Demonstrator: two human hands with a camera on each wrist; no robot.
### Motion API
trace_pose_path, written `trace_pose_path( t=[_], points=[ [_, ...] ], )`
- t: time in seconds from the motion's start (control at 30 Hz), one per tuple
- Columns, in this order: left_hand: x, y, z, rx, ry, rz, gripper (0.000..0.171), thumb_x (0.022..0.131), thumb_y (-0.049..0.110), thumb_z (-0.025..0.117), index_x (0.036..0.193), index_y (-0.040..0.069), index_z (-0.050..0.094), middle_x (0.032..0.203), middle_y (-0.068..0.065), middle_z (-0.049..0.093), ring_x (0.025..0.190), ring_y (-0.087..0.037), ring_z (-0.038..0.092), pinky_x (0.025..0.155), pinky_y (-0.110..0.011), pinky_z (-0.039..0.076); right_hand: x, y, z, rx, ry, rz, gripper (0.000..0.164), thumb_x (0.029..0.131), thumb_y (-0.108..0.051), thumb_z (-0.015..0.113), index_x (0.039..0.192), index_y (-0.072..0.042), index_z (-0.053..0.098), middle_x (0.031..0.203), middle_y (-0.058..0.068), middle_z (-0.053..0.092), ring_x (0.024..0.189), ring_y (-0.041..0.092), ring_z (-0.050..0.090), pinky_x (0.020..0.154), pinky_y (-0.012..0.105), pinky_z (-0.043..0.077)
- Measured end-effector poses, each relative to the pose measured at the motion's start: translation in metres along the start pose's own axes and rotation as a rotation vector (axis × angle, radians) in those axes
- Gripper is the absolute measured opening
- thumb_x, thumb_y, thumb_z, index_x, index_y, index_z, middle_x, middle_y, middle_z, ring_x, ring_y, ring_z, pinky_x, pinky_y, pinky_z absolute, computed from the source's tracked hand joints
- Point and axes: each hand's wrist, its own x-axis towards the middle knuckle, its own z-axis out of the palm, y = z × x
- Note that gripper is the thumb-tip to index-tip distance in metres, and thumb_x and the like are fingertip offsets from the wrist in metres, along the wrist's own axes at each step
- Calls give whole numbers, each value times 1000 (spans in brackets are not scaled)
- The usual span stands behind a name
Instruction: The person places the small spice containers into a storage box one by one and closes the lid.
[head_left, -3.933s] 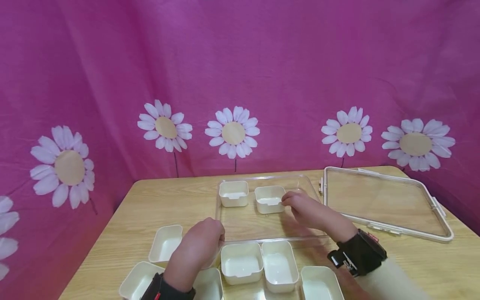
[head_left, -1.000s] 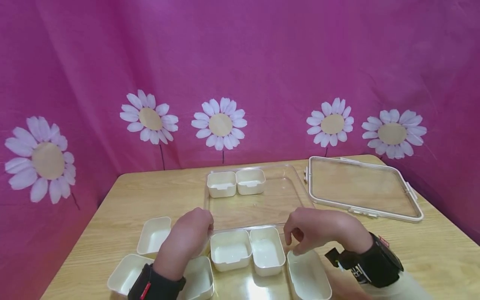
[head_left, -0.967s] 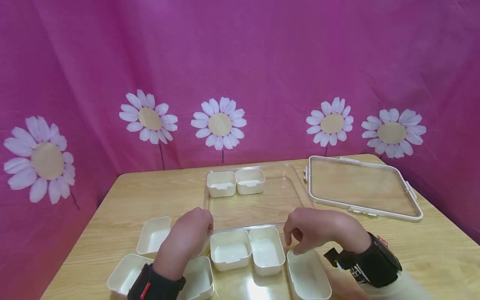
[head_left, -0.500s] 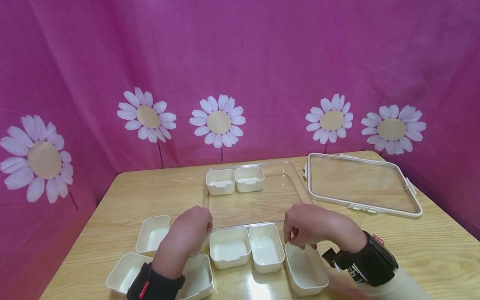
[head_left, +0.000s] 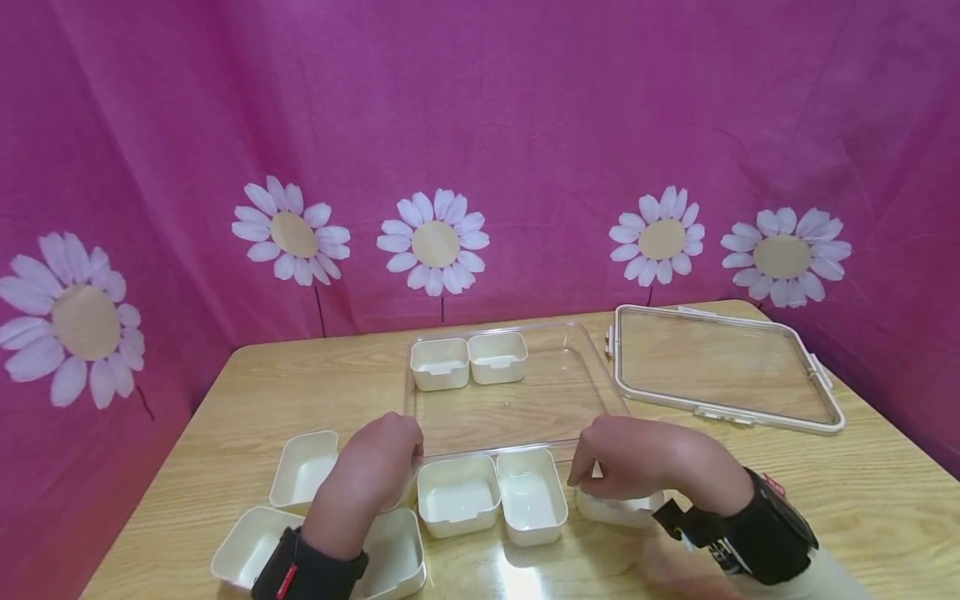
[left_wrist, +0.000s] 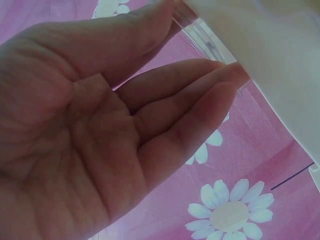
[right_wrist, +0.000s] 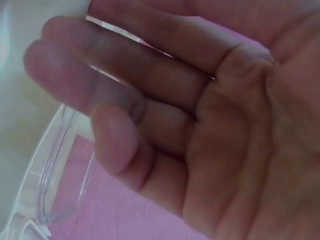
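Observation:
In the head view my left hand (head_left: 378, 458) pinches the near left corner of a clear plastic box (head_left: 577, 404); the left wrist view has thumb and forefinger at its clear edge (left_wrist: 206, 42), the other fingers extended. My right hand (head_left: 637, 457) grips a small cream bin (head_left: 622, 512) right of the box's near side, its knuckles hiding the bin's far part. In the right wrist view the fingers lie along a pale wall (right_wrist: 20, 125). Two cream bins, one (head_left: 438, 377) beside the other (head_left: 497, 370), stand in the box's far left corner.
Two cream bins, one wide (head_left: 459, 506) and one narrow (head_left: 532, 504), stand before the box. More bins (head_left: 303, 475) sit around my left forearm, one (head_left: 393, 554) partly hidden by it. A clear lid with a white frame (head_left: 675, 402) lies at the right.
The second bin in the box has slid left against the first. My right hand has moved from it to the near right bin, taken hold and turned it sideways. The left hand stays.

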Motion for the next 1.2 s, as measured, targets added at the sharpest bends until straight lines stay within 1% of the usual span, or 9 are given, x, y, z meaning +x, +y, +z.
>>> trace_pose_path(
  t=[0.1,0.17,0.3,0.37,0.53,0.67,0.77,0.9,1.2],
  points=[
    [1,0,0,-2,-5,-4,6,87,1,76,88,6,76,79,-4,66,70,-18,57,74,-39,57,-4,3,-3,-1,11,8,15,89,-5,72,100,-10,80,88,-7,74,70,-3,59,69,20,53],
    [1,0,0,0,-3,1,6,87,1,76,88,6,76,79,-4,66,70,-18,57,74,-39,57,-8,8,-8,-7,46,15,11,88,-5,74,98,-9,78,83,-10,70,69,-2,56,66,20,51],
    [-1,-2,0,24,21,23,9,87,-1,75,84,7,75,78,-3,65,69,-17,58,72,-38,57,-19,20,-19,-34,171,41,12,84,1,76,85,-10,72,73,-12,59,67,1,50,61,22,48],
    [-1,-2,0,27,28,27,9,87,-1,74,83,7,74,78,-3,64,70,-17,58,72,-39,56,-24,25,-23,-36,196,74,14,82,3,76,80,-11,72,71,-12,58,66,2,48,60,22,47],
    [-1,-3,1,30,28,33,9,87,-1,74,83,7,73,77,-3,64,69,-17,57,71,-38,56,-27,36,-22,-28,132,211,13,79,-1,78,74,-13,73,67,-11,60,64,3,49,59,22,47],
    [0,-1,2,32,21,32,10,87,-1,73,82,7,74,76,-2,63,68,-16,56,70,-37,56,-28,39,-19,-48,101,341,18,75,0,79,69,-12,68,65,-7,56,62,8,47,58,24,43],
    [0,-1,4,34,25,42,11,87,-1,73,81,8,73,76,-2,63,68,-16,57,70,-38,56,-28,39,-17,-45,80,422,20,72,3,77,65,-12,67,61,-6,57,55,8,51,54,24,43],
    [-1,-1,4,34,24,40,11,87,-2,73,80,8,73,76,-2,63,69,-16,56,70,-38,56,-25,40,-15,-23,58,446,23,72,8,71,63,-12,67,54,-5,58,45,7,55,50,22,43],
    [0,-1,4,37,47,57,13,86,-4,71,79,8,73,75,-2,62,67,-16,56,68,-37,55,-22,39,-14,45,38,425,23,75,11,69,68,-11,64,63,-3,56,50,8,56,50,22,46]
  ],
)
